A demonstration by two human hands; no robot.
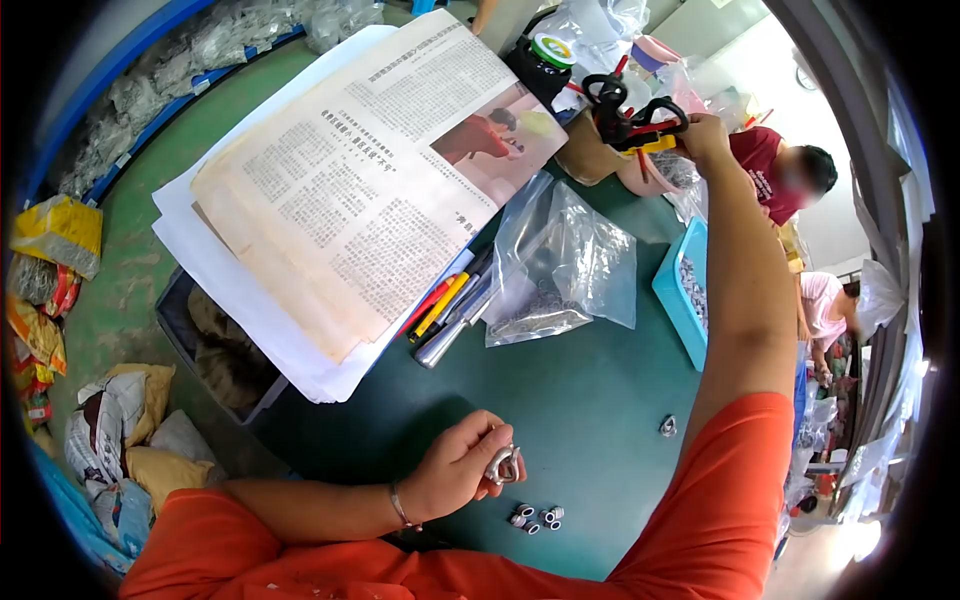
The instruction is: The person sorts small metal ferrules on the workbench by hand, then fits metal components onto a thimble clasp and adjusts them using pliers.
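My left hand (462, 468) is closed around a shiny silver metal fitting (503, 464) with an opening through it, held low over the table. Below it on the green table lie several small silver ring-shaped parts (536, 518). Stretched far forward, my right hand (706, 142) is at a cluster of upright tools with black-handled scissors (658, 120) and a yellow piece (656, 146). Its fingers are bent against this cluster; what they grip is hidden. A single silver part (668, 426) rests on the table beneath my right arm.
Newspaper sheets (350, 180) cover a grey bin (215, 350). Pens (440, 305) and a clear bag of small parts (560, 270) lie beside them. A blue tray (685, 290) holds grey pieces. Two other people (775, 170) are on the right; sacks (150, 440) stand left.
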